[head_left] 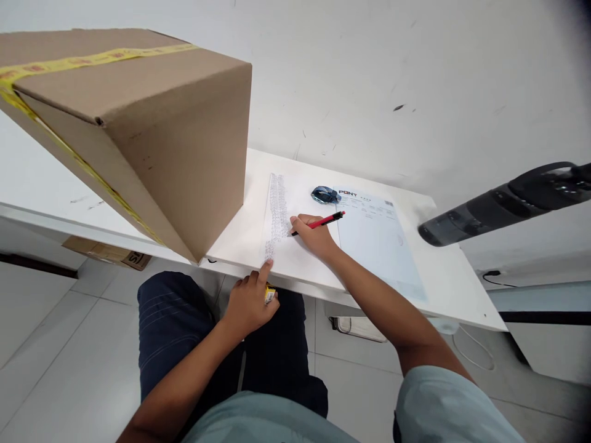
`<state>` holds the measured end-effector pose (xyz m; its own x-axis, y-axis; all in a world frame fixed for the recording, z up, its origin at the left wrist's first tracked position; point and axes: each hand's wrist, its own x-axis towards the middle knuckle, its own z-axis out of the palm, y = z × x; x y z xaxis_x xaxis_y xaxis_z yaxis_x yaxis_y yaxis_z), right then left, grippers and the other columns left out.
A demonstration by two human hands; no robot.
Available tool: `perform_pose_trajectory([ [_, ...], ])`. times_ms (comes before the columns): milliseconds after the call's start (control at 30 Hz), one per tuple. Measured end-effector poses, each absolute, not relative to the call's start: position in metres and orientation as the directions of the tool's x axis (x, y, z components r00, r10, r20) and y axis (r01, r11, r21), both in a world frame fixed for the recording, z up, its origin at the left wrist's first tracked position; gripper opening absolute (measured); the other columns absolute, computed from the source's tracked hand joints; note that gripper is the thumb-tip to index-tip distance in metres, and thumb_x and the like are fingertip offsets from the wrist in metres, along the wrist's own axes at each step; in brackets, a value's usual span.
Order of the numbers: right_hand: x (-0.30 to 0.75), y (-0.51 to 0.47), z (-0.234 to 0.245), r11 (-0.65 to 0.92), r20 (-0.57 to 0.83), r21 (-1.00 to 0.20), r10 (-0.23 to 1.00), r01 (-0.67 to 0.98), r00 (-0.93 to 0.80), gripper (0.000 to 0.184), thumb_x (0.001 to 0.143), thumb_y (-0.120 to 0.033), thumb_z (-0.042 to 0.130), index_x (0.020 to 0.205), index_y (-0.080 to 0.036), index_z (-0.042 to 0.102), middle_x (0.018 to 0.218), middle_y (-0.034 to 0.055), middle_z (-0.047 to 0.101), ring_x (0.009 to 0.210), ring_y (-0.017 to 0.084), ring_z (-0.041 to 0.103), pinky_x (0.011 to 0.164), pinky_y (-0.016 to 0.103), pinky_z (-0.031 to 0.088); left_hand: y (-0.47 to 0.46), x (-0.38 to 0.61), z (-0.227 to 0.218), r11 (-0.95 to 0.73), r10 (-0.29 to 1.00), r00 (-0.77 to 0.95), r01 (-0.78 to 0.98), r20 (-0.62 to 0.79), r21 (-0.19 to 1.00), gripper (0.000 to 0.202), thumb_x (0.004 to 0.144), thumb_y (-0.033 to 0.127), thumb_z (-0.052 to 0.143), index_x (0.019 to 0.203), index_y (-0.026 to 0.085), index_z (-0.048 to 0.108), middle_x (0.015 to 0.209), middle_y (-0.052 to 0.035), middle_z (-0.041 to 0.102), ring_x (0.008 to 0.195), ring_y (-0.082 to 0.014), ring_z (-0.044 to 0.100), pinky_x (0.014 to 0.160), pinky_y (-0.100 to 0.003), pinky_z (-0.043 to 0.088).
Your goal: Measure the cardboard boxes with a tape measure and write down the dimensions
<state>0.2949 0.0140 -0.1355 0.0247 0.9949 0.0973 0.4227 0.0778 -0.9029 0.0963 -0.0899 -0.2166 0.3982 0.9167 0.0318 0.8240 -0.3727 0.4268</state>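
My right hand (316,237) is closed around a red and black pen (329,219). The pen's tip points down at a white sheet of paper (300,197), just right of columns of dense handwriting (279,206). At the table's front edge, my left hand (249,304) has its index finger stretched out to the bottom of the written column. A small yellow item with a barcode label (269,294) is tucked between its thumb and curled fingers. What it is cannot be made out.
A big taped cardboard box (194,147) stands left on the white table (443,271). A printed sheet (369,246) lies right of the paper, with a glossy dark-blue object (325,195) by its top corner. A tall black bottle (489,209) stands at the right.
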Motion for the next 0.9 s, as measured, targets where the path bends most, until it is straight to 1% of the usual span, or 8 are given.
perform_pose_trajectory([
  [167, 0.2957, 0.0144, -0.135, 0.073, 0.094, -0.908, 0.995, 0.412, 0.03, 0.038, 0.085, -0.042, 0.057, 0.053, -0.022, 0.058, 0.063, 0.0033, 0.067, 0.065, 0.018, 0.06, 0.068, 0.032, 0.046, -0.09, 0.096, -0.2165, -0.369, 0.919, 0.392, 0.823, 0.038, 0.431, 0.077, 0.089, 0.034, 0.053, 0.158, 0.017, 0.025, 0.125, -0.0154, 0.066, 0.104, -0.0322, 0.068, 0.09, -0.044, 0.053],
  [300, 0.2961, 0.0141, -0.1357, 0.066, 0.095, -0.914, 0.994, 0.399, 0.051, 0.037, 0.084, -0.04, 0.058, 0.051, -0.022, 0.056, 0.062, 0.003, 0.066, 0.065, 0.018, 0.06, 0.068, 0.032, 0.047, -0.0903, 0.0958, -0.2177, -0.376, 0.918, 0.393, 0.823, 0.05, 0.426, 0.077, 0.088, 0.034, 0.053, 0.158, 0.016, 0.026, 0.122, -0.0156, 0.066, 0.101, -0.032, 0.069, 0.088, -0.044, 0.053],
  [500, 0.2958, 0.0141, -0.137, 0.077, 0.111, -0.918, 0.992, 0.389, 0.066, 0.037, 0.083, -0.039, 0.058, 0.051, -0.022, 0.054, 0.061, 0.002, 0.065, 0.064, 0.018, 0.059, 0.068, 0.032, 0.047, -0.0903, 0.0959, -0.2213, -0.406, 0.911, 0.397, 0.815, 0.112, 0.413, 0.077, 0.087, 0.035, 0.054, 0.157, 0.016, 0.027, 0.118, -0.0147, 0.068, 0.098, -0.0311, 0.07, 0.085, -0.043, 0.055],
  [700, 0.2959, 0.0138, -0.1375, 0.082, 0.117, -0.92, 0.991, 0.383, 0.07, 0.037, 0.082, -0.041, 0.059, 0.051, -0.022, 0.056, 0.06, 0.0017, 0.064, 0.064, 0.017, 0.059, 0.068, 0.032, 0.047, -0.09, 0.0954, -0.2233, -0.408, 0.911, 0.394, 0.811, 0.124, 0.419, 0.077, 0.087, 0.034, 0.054, 0.157, 0.017, 0.027, 0.119, -0.0149, 0.068, 0.098, -0.0315, 0.07, 0.085, -0.044, 0.055],
  [800, 0.2945, 0.014, -0.1388, 0.085, 0.131, -0.919, 0.987, 0.385, 0.097, 0.039, 0.083, -0.042, 0.059, 0.05, -0.022, 0.052, 0.06, 0.0017, 0.064, 0.064, 0.017, 0.059, 0.068, 0.033, 0.047, -0.0898, 0.0955, -0.2231, -0.408, 0.911, 0.392, 0.809, 0.127, 0.424, 0.077, 0.086, 0.035, 0.055, 0.157, 0.017, 0.028, 0.119, -0.0148, 0.068, 0.097, -0.0317, 0.07, 0.084, -0.044, 0.055],
  [900, 0.2942, 0.0153, -0.1404, 0.084, 0.148, -0.916, 0.98, 0.392, 0.136, 0.041, 0.085, -0.043, 0.058, 0.05, -0.023, 0.049, 0.058, 0.0008, 0.06, 0.063, 0.017, 0.057, 0.067, 0.033, 0.046, -0.089, 0.0958, -0.2229, -0.398, 0.915, 0.386, 0.814, 0.118, 0.423, 0.077, 0.086, 0.035, 0.055, 0.156, 0.017, 0.029, 0.119, -0.0147, 0.069, 0.097, -0.0318, 0.07, 0.084, -0.044, 0.055],
])
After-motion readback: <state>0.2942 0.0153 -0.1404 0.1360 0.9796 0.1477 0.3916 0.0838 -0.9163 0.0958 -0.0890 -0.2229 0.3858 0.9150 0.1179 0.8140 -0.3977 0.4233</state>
